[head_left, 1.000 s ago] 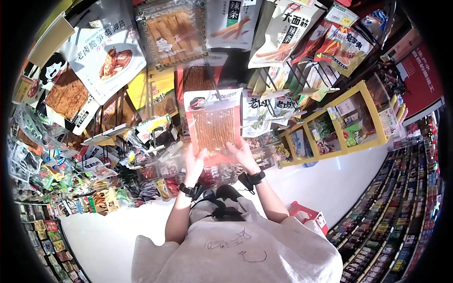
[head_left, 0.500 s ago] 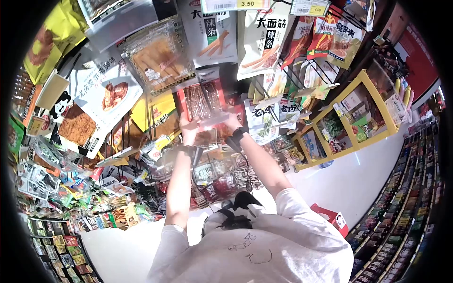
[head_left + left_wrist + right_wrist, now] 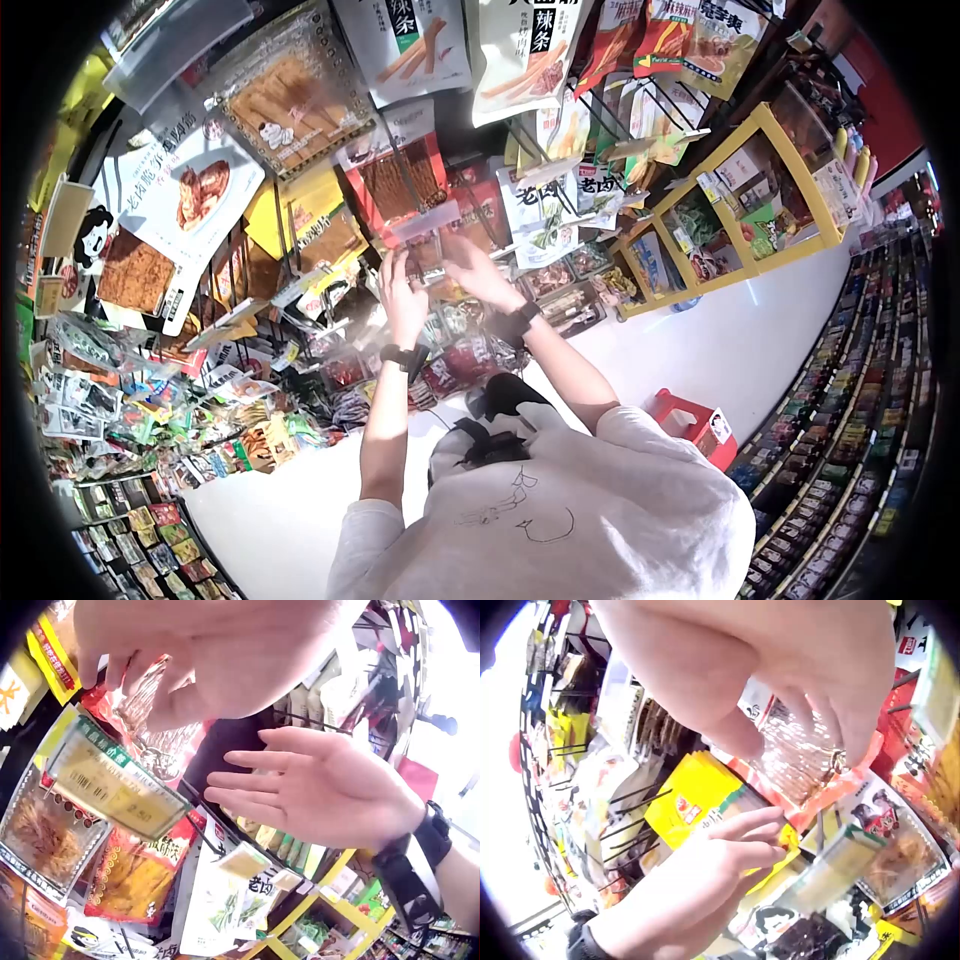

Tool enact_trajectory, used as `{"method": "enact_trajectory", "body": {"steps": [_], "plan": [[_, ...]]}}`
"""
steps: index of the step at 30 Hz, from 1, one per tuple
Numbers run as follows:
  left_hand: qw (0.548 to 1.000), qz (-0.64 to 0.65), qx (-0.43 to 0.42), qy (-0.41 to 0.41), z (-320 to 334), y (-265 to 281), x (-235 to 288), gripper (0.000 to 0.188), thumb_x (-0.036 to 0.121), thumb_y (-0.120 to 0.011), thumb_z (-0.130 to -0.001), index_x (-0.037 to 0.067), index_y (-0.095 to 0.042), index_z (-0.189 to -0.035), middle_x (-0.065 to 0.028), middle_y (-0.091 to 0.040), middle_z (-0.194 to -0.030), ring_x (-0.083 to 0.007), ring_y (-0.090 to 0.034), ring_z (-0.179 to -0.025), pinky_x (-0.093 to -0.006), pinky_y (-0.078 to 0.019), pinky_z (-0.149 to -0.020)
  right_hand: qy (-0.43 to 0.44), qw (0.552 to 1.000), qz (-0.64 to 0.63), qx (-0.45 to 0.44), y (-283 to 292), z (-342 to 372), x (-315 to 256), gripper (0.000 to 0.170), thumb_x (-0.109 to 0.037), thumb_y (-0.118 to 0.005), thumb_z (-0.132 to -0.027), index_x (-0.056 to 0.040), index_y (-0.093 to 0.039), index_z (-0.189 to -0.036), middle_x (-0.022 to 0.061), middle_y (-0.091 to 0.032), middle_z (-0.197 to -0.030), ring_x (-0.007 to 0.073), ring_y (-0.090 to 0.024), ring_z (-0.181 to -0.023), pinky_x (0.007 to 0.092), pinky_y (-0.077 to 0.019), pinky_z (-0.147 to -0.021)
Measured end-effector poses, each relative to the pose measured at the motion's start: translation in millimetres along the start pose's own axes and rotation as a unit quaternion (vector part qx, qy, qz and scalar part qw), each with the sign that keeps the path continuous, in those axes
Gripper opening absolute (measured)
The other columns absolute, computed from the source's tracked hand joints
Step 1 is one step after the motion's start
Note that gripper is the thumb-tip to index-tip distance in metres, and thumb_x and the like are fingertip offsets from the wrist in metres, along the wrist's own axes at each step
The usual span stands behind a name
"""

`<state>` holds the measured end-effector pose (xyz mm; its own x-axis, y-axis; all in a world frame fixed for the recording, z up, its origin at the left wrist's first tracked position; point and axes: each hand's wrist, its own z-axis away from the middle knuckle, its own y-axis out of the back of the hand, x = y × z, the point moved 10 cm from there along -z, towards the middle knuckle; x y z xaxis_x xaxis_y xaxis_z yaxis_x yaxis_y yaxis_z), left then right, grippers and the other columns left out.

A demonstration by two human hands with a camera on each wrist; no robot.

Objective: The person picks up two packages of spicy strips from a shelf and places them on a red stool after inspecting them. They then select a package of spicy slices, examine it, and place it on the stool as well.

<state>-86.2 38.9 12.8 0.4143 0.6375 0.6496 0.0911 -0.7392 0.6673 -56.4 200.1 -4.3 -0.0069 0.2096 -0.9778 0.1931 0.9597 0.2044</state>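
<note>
A red-edged clear snack bag of brown strips [image 3: 395, 185] hangs among the rack hooks in the head view. Just below it, my left hand [image 3: 405, 305] is raised with loosely extended fingers, gripping nothing. My right hand [image 3: 480, 278] is stretched out at the lower right of the bag, palm showing and fingers straight in the left wrist view. The right wrist view has my right hand's fingers overlapping the shiny bag [image 3: 795, 765]. A price tag [image 3: 120, 784] reading 2.50 sits in front of the packets in the left wrist view.
Other hanging packets surround the spot, including a white pouch [image 3: 415, 50] above and a yellow packet [image 3: 310, 220] to the left. Black metal hooks jut outward. A yellow compartment rack [image 3: 750, 200] stands at right, and a red basket [image 3: 690, 425] is on the floor.
A second ago both hands held the red-edged snack bag in front of me. They moved it up to the rack, and now it hangs there with both hands let go of it.
</note>
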Motion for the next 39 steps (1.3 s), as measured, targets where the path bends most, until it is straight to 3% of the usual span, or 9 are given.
{"method": "enact_trajectory", "body": {"steps": [5,12,16,21,27,31,33,37,39], "plan": [[1.0,-0.012,-0.027,-0.001,39,1,6,0.04,-0.005,-0.05,-0.075,-0.001,-0.056,-0.115,-0.0198,-0.049,-0.127,-0.0372,-0.043,-0.121,-0.0436,-0.0345,-0.104,-0.098,0.98,-0.119,-0.125,-4,124,42,0.025,-0.009,-0.053,-0.092,0.0043,-0.057,-0.113,0.0039,-0.063,-0.098,0.0089,-0.058,-0.09,0.0243,-0.0473,-0.081],[0.961,-0.155,-0.048,-0.224,-42,-48,31,0.036,0.016,-0.051,-0.088,0.002,-0.054,-0.121,-0.0159,-0.053,-0.124,-0.0323,-0.045,-0.12,-0.0432,-0.0352,-0.101,-0.234,0.97,-0.057,-0.025,41,257,108,0.02,-0.014,-0.051,-0.093,0.0023,-0.06,-0.102,0.0072,-0.065,-0.086,0.0125,-0.059,-0.078,0.0278,-0.0484,-0.073],[0.907,-0.321,-0.201,-0.182,-64,-98,-24,0.046,0.038,-0.043,-0.094,0.009,-0.051,-0.128,-0.0096,-0.039,-0.143,-0.0258,-0.035,-0.133,-0.0454,-0.0251,-0.109,-0.205,0.979,0.015,0.016,70,300,88,0.022,-0.016,-0.052,-0.092,0.0019,-0.06,-0.102,0.0095,-0.065,-0.086,0.0152,-0.06,-0.08,0.0294,-0.0484,-0.074],[0.927,-0.307,-0.14,-0.165,-80,-86,-56,0.049,0.043,-0.037,-0.095,0.012,-0.049,-0.13,-0.0053,-0.044,-0.14,-0.0302,-0.043,-0.125,-0.0469,-0.0275,-0.107,-0.259,0.958,-0.032,0.116,101,369,109,0.025,-0.019,-0.051,-0.094,0.0005,-0.06,-0.107,0.0091,-0.065,-0.09,0.0159,-0.061,-0.085,0.0287,-0.0489,-0.075],[0.889,-0.365,-0.266,-0.08,-106,-110,-78,0.056,0.042,-0.029,-0.096,0.011,-0.037,-0.141,-0.0074,-0.021,-0.153,-0.0316,-0.015,-0.141,-0.0375,-0.0122,-0.115,-0.297,0.943,-0.034,0.147,112,426,147,0.026,-0.017,-0.055,-0.089,0.0017,-0.06,-0.106,0.0132,-0.066,-0.092,0.0219,-0.063,-0.083,0.0325,-0.0494,-0.076],[0.929,-0.263,-0.244,-0.089,-133,-109,-75,0.045,0.034,-0.045,-0.092,0.003,-0.056,-0.122,-0.0172,-0.057,-0.124,-0.0348,-0.051,-0.118,-0.0404,-0.0388,-0.099,-0.273,0.948,0.055,0.153,136,444,132,0.027,-0.018,-0.053,-0.088,0.0009,-0.062,-0.105,0.0191,-0.066,-0.097,0.0293,-0.064,-0.087,0.0359,-0.0494,-0.08],[0.974,-0.098,-0.191,-0.068,-124,-89,-48,0.034,0.024,-0.053,-0.089,0.0,-0.062,-0.111,-0.0201,-0.066,-0.102,-0.0333,-0.063,-0.095,-0.0373,-0.0468,-0.084,-0.257,0.947,0.047,0.187,153,467,127,0.027,-0.02,-0.053,-0.089,0.0013,-0.061,-0.104,0.0198,-0.066,-0.096,0.03,-0.064,-0.087,0.0356,-0.0495,-0.079],[0.981,-0.007,-0.019,-0.193,-8,-15,93,0.025,0.009,-0.049,-0.088,-0.002,-0.062,-0.107,-0.0193,-0.065,-0.104,-0.0331,-0.059,-0.101,-0.0386,-0.0442,-0.088,-0.283,0.922,0.043,0.259,174,549,139,0.025,-0.016,-0.052,-0.086,0.0014,-0.062,-0.101,0.0194,-0.066,-0.091,0.0311,-0.064,-0.084,0.0358,-0.0498,-0.077],[0.979,0.093,-0.072,-0.165,76,-20,134,0.022,0.007,-0.049,-0.091,-0.001,-0.061,-0.108,-0.015,-0.066,-0.101,-0.0233,-0.062,-0.092,-0.0336,-0.0468,-0.082,-0.303,0.912,0.073,0.268,178,589,157,0.023,-0.01,-0.05,-0.082,0.0017,-0.063,-0.098,0.0182,-0.066,-0.087,0.0306,-0.064,-0.081,0.0362,-0.0499,-0.076]]}}
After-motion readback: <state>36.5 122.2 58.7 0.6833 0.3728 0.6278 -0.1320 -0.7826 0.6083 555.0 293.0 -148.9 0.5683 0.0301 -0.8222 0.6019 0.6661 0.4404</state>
